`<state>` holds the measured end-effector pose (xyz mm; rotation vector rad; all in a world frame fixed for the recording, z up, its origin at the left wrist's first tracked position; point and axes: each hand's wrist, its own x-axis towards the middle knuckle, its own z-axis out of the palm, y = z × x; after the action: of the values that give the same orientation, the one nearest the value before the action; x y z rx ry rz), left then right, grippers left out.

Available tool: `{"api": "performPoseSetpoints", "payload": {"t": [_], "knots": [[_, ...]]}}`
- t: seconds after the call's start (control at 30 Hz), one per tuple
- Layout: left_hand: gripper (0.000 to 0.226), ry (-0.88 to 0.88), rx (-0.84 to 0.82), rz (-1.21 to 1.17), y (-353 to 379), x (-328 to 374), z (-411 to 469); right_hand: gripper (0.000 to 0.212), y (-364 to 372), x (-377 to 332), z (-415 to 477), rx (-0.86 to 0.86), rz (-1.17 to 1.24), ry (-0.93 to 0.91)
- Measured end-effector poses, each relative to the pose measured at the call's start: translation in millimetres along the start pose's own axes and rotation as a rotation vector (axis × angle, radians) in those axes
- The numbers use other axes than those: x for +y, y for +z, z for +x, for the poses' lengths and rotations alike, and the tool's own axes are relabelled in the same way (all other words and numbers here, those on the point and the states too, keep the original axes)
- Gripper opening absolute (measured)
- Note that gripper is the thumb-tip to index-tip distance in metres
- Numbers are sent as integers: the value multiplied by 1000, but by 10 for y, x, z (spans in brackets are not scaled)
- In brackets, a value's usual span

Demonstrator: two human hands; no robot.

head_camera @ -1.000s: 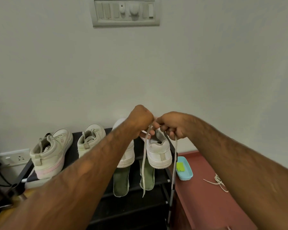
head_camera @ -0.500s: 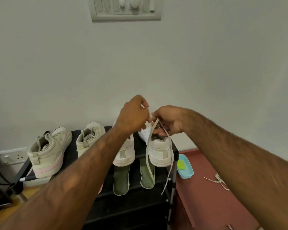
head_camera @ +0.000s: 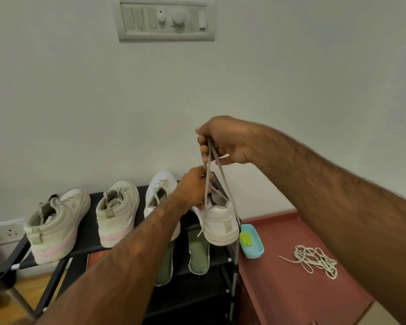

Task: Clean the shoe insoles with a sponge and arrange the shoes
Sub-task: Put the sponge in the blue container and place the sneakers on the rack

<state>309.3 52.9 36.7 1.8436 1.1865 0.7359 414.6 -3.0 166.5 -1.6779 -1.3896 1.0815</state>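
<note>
Now, right grip (head_camera: pixel 225 144): pinches lace (head_camera: pixel 221 171) above white shoe (head_camera: pixel 220 222).
Left grip (head_camera: pixel 195 190): clamped on white shoe.
Tray (head_camera: pixel 258 250): right below grips, green sponge (head_camera: pixel 246 239) inside.
Insoles (head_camera: pixel 198 254): rack shelf (head_camera: pixel 197 292) beneath grips.
Surface (head_camera: pixel 291 289): red, carries tray.
Wall (head_camera: pixel 80 113): white, switchboard (head_camera: pixel 165 19) above grips.

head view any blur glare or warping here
Head view: soft, even light, no glare on the white shoe. Head view: wide-angle warp slightly bows the switch panel and swells the forearms toward the frame edges. Head view: right hand, left hand and lace look fairly sharp; the wall dims toward the corners.
</note>
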Motion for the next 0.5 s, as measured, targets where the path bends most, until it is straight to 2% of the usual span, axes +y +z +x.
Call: {"api": "performPoseSetpoints", "payload": {"t": [0.13, 0.27, 0.4, 0.5], "knots": [[24, -51, 64, 88, -4, -3, 10, 35, -157, -336, -314, 72, -110, -149], [21, -79, 50, 102, -25, -6, 16, 32, -299, -582, -620, 124, -298, -280], [6, -72, 32, 172, -6, 18, 41, 41, -351, -675, -753, 152, -425, -298], [16, -87, 45, 147, 5, 43, 39, 39, -391, -712, -818, 161, -429, -277]]}}
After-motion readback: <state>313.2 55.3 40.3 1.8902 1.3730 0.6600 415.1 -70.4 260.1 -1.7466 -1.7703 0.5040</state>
